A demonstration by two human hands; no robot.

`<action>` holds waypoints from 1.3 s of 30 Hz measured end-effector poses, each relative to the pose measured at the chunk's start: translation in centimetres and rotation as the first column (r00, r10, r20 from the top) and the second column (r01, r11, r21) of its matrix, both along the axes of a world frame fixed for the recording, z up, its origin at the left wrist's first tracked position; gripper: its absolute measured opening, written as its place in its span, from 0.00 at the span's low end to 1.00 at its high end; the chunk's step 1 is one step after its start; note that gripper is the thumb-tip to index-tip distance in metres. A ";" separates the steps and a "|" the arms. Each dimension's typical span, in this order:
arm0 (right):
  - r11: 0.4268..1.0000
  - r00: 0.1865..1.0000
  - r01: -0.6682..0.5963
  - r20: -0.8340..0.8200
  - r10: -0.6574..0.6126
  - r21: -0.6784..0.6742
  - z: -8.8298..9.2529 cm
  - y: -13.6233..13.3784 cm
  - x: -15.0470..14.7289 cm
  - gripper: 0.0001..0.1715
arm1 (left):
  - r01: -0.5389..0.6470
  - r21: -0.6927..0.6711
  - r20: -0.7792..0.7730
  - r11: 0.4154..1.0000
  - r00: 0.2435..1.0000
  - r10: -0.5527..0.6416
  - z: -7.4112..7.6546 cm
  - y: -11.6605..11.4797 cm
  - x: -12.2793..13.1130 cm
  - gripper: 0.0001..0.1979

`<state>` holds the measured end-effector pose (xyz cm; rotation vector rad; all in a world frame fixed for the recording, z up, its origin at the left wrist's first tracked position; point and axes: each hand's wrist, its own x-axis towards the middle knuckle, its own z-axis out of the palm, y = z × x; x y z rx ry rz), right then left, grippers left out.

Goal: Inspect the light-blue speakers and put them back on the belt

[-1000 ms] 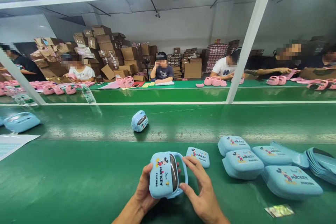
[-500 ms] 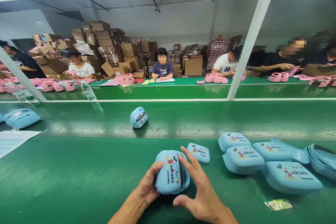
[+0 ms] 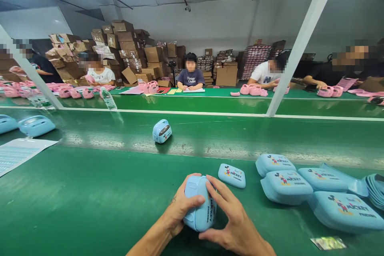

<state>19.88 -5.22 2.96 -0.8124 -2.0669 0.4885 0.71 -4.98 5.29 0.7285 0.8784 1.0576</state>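
Observation:
A light blue case [image 3: 196, 208] with a Mickey print is between both hands, above the green table, its side and edge seam turned up. My left hand [image 3: 181, 208] wraps its left side, thumb across the front. On the right side, my right hand [image 3: 229, 212] presses the printed face, with fingertips at the top edge and thumb at the lower edge. Just behind lies a flat printed blue lid [image 3: 232, 175]. Stacks of printed blue lids [image 3: 286, 186] stand to the right. Farther back is another blue case [image 3: 162, 131], standing by itself.
A small green-yellow packet [image 3: 328, 243] lies front right. At left are a paper sheet [image 3: 24, 153] and blue cases [image 3: 36, 126]. Beyond the white frame [image 3: 304, 42], several people sit at a green bench with pink pieces and a bottle [image 3: 108, 99].
The case has been turned so its side faces up. My right hand, apart from it before, now touches it. The view has shifted slightly left.

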 end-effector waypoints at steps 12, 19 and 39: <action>0.999 1.000 0.016 -0.005 -0.016 -0.032 0.6 -0.7 0.4 0.61 | 0.002 -0.021 -0.087 1.000 0.996 -0.004 2.1 -0.4 0.3 0.36; 0.997 0.999 0.032 0.011 -0.032 -0.063 0.9 -0.9 0.7 0.62 | 0.025 -0.027 -0.113 0.999 0.993 -0.028 2.6 -0.3 0.2 0.37; 0.984 0.993 0.059 -0.094 -0.076 -0.169 0.5 -1.5 -1.4 0.63 | -0.075 -0.073 -0.109 0.995 0.992 0.066 2.6 -0.8 0.7 0.36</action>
